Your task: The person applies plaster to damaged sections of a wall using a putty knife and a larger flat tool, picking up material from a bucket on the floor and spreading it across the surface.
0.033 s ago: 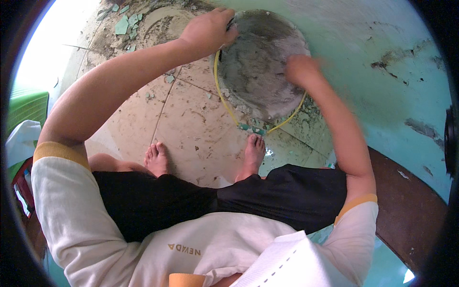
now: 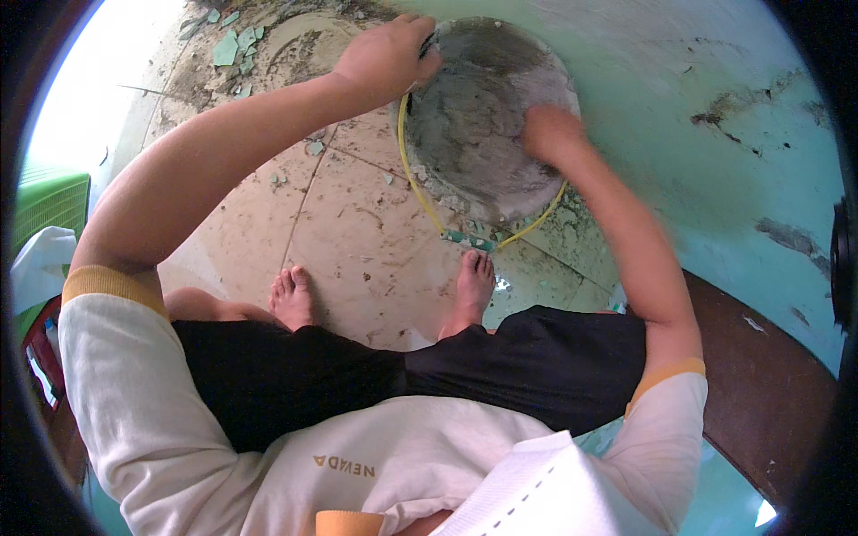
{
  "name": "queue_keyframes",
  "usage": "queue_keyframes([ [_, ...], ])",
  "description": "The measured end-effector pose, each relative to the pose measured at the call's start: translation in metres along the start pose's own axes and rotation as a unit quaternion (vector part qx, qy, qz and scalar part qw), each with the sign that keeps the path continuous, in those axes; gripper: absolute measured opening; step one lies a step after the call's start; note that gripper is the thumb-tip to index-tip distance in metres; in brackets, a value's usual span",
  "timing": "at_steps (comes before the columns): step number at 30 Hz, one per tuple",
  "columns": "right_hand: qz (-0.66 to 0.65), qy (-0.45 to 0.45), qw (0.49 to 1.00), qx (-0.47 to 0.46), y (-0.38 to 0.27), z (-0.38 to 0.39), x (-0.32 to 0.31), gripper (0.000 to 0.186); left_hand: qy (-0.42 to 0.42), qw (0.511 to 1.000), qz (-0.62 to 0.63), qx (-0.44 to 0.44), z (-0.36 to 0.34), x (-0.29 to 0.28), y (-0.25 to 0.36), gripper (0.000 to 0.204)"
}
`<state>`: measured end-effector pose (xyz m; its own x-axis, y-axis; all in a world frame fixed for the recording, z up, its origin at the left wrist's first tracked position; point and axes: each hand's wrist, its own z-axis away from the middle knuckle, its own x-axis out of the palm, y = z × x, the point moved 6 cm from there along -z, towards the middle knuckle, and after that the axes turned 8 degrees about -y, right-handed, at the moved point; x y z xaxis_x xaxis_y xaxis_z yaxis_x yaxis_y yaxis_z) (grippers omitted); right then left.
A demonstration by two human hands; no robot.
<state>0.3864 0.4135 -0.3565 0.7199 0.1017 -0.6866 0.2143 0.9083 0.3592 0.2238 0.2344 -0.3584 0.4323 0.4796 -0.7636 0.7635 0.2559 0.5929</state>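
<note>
Between the two hands, on the tiled floor [image 2: 357, 205], stands a round bucket [image 2: 447, 198], its mouth facing up. It lies to the right of the left hand [image 2: 389, 61] and reaches left from beneath the right hand [image 2: 552, 137]. The mouth is close to circular, so no long axis is evident. The right hand is the nearer to its middle; the left is at the rim.

Left hand: fingers bent over the rim, appearing to pinch it. Right hand: fingers curled in over the mouth; whether anything is gripped cannot be told.

Contents of the bucket: a grey, uneven, mortar-like material [image 2: 483, 98]. A yellow handle [image 2: 412, 174] hangs on the near side, its green grip [image 2: 467, 240] below both hands.

Far left of the left hand: a green slatted basket [image 2: 49, 201], contents not discernible, with white material [image 2: 43, 259] against it.
</note>
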Motion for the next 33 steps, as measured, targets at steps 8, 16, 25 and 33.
queue_keyframes([
  [8,-0.024,-0.068,0.997,-0.034,0.007,0.026,-0.036,0.032,-0.037,0.999,-0.008,-0.021,0.002,-0.006,0.002,0.032],
  [16,-0.106,-0.068,0.99,-0.069,0.014,0.0,-0.014,0.033,-0.039,0.999,-0.007,-0.021,0.0,-0.005,0.002,0.031],
  [25,-0.114,-0.036,0.991,-0.055,0.005,0.005,-0.005,0.033,-0.032,0.999,-0.015,-0.012,-0.001,-0.002,0.001,0.03],
  [33,-0.186,-0.026,0.973,-0.136,-0.003,-0.004,0.015,0.035,-0.036,0.999,-0.027,-0.022,0.0,-0.004,0.0,0.031],
])
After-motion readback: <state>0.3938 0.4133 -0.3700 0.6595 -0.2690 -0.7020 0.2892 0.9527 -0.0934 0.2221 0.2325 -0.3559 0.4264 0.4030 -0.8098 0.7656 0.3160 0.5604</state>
